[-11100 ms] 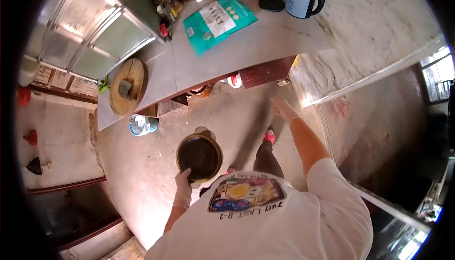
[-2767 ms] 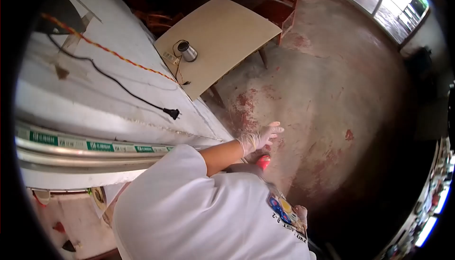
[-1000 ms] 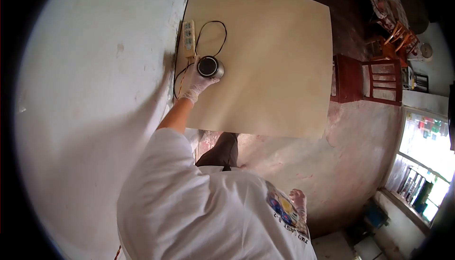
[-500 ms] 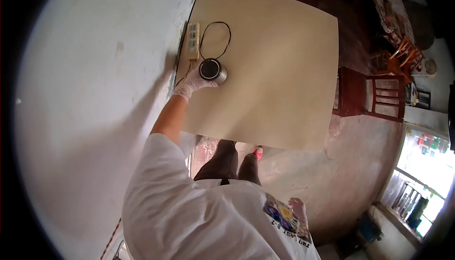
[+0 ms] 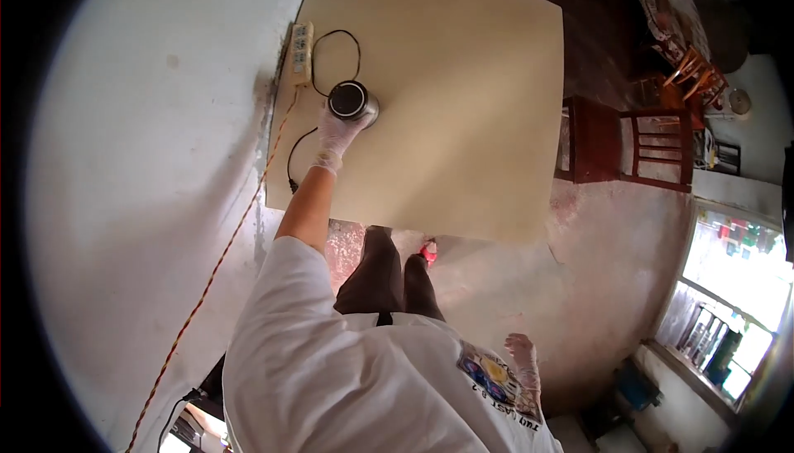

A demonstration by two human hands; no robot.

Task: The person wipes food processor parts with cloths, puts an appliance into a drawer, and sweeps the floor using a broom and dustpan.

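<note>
My left hand (image 5: 337,132), in a clear glove, is closed around the side of a small steel cylindrical appliance (image 5: 372,112) with a black round top. The appliance is upright at the left part of the pale table (image 5: 447,122); whether its base touches the surface is hidden. A black cord (image 5: 359,50) loops behind it, and a black plug (image 5: 292,186) lies near the table's left edge. My right hand (image 5: 521,347), also gloved, hangs beside my body at the lower right. Its fingers are loosely bent and apart, with nothing visible in them.
A white power strip (image 5: 301,54) lies along the table's left edge against the wall (image 5: 149,139). From it a twisted red-yellow cord (image 5: 217,267) hangs down the wall side. A dark red wooden chair (image 5: 597,140) stands at the table's right side. Further right is a bright window (image 5: 736,279).
My view has shifted, so the table sits further left. My left hand and the appliance have moved slightly right from the power strip. The plug and the twisted cord show more clearly.
</note>
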